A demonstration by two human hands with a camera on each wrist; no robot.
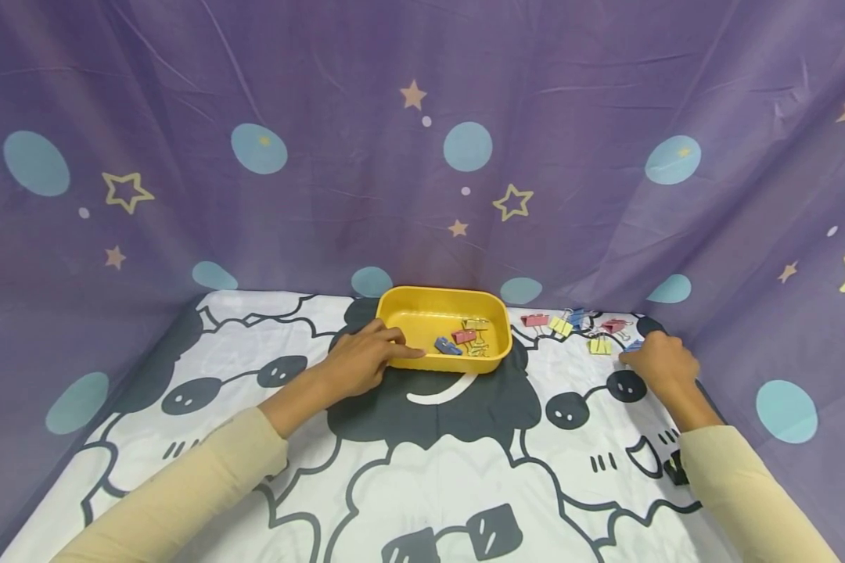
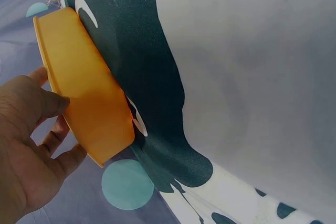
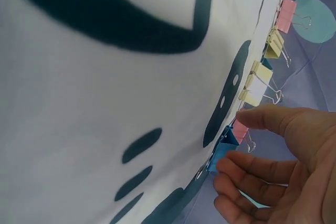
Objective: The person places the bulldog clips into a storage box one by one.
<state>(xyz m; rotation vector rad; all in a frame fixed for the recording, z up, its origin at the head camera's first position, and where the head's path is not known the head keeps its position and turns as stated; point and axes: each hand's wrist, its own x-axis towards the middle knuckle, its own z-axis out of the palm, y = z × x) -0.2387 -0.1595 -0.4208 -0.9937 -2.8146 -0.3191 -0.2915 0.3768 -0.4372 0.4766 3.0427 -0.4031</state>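
Note:
Binder clips in blue, pink and yellow lie in a yellow plastic tray (image 1: 422, 299) at the back middle of the cloth. My left hand (image 1: 361, 360) grips the tray's left end, with the thumb against the outer wall in the left wrist view. Over at the right, my right hand (image 1: 663, 363) is at a blue binder clip (image 3: 223, 150). Its thumb and fingers stand apart around that clip, and whether they touch it I cannot tell. Beside it are a yellow binder clip (image 1: 600, 346) and a pink binder clip (image 1: 614, 325).
Another pink binder clip (image 1: 535, 320), yellow binder clip (image 1: 560, 326) and blue binder clip (image 1: 576, 317) lie between the tray and my right hand. A purple curtain (image 1: 366, 195) hangs behind the printed cloth (image 1: 451, 477). A small dark item (image 1: 676, 467) is partly hidden by my right sleeve.

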